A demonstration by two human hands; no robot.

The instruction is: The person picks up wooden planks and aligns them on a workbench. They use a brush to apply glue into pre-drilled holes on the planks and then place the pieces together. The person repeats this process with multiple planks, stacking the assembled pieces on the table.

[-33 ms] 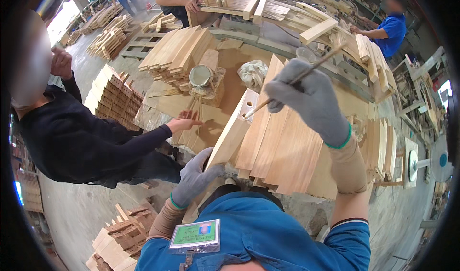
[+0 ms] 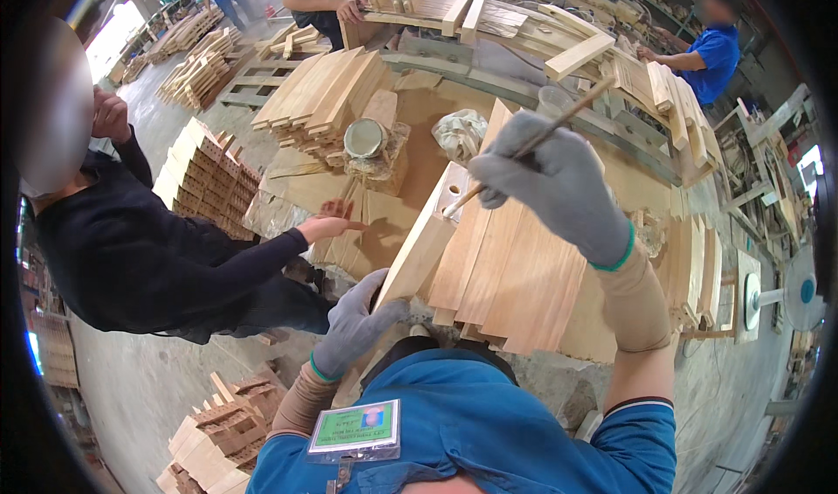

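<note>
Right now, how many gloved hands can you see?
2. The left hand holds the wooden board at its near end; the right hand holds a thin brush above it. Other people's hands look bare.

gloves point(image 2: 559, 184) grey, green cuffs | board point(image 2: 423, 241) pale tan | shirt point(image 2: 489, 433) blue | badge point(image 2: 353, 428) green

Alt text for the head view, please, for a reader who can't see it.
Seen from above, a person's gloved left hand holds a long wooden piece at its near end while the gloved right hand touches a thin brush to its far end, over a workbench stacked with wooden slats. A co-worker in black rests a hand on the bench at left.
</note>
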